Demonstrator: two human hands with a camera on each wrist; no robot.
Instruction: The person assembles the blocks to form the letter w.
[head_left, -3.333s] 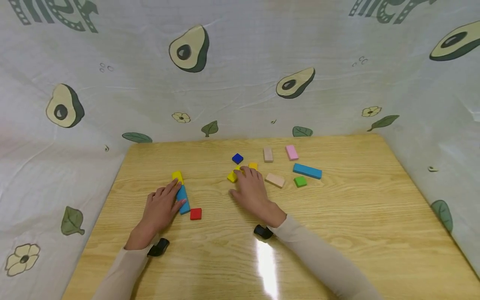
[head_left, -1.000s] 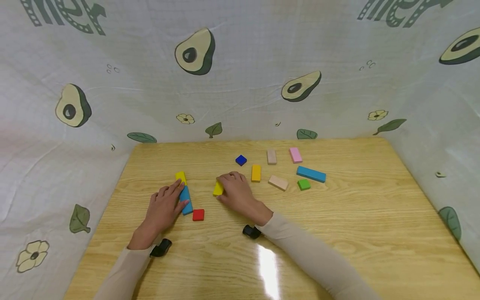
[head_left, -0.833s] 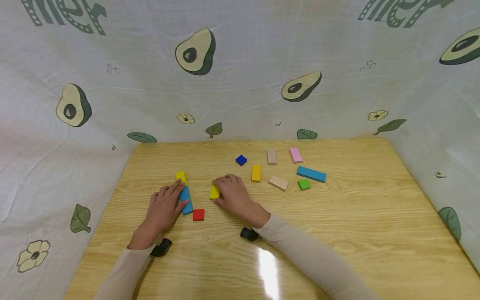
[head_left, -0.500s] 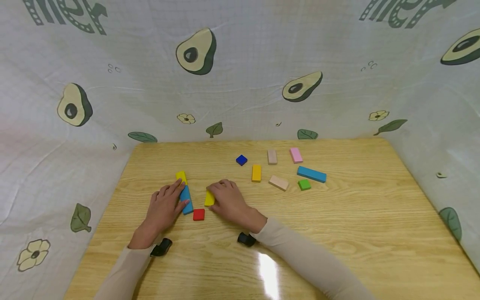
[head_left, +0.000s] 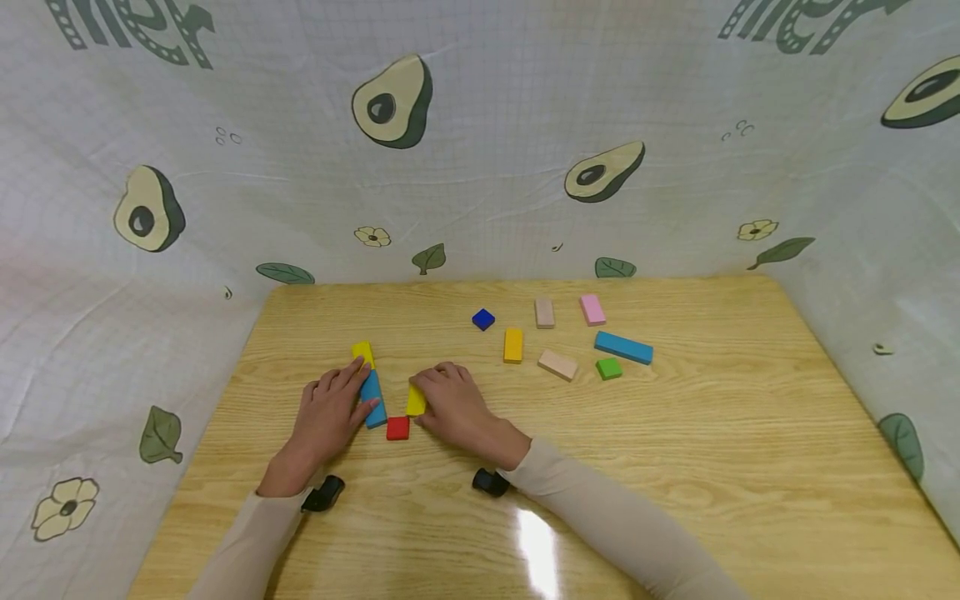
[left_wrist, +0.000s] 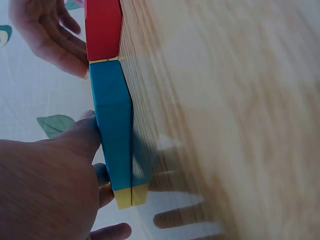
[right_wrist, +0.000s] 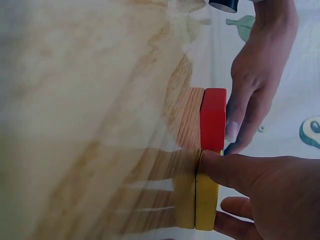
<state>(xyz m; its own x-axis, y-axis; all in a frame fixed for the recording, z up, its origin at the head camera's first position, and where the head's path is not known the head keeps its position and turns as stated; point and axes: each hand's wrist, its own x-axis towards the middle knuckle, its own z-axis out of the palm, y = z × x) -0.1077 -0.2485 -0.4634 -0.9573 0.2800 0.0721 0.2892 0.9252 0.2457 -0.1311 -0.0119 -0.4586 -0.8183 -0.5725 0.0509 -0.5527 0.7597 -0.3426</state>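
What I notice first is the yellow block (head_left: 415, 402): it has slid down and leftward over the wooden table (head_left: 675, 433) from near the middle of the frame, and now lies left of centre in the lower half, just above the upper right corner of the red block (head_left: 398, 428). The right hand (head_left: 456, 408) has travelled with it and pinches it, thumb at the near end, fingers towards the far one. From here I can't tell whether yellow and red touch; the thumb covers the join in the right wrist view.

Left of the red, the blue block (head_left: 372, 402) lies aslant, the upper yellow block (head_left: 362, 352) at its top end. The left hand (head_left: 324, 407) still rests over this pair, fingers relaxed, touching rather than clutching.

To my eye, the slide makes the held block part of this little group, opposite the blue, though placing it isn't finished while the pinch lasts.

Farther off, in the frame's upper centre and right, the dark blue block (head_left: 483, 319), orange block (head_left: 513, 346), two beige blocks (head_left: 558, 365), pink block (head_left: 592, 309), second blue block (head_left: 624, 347) and green block (head_left: 609, 369) lie unmoved.
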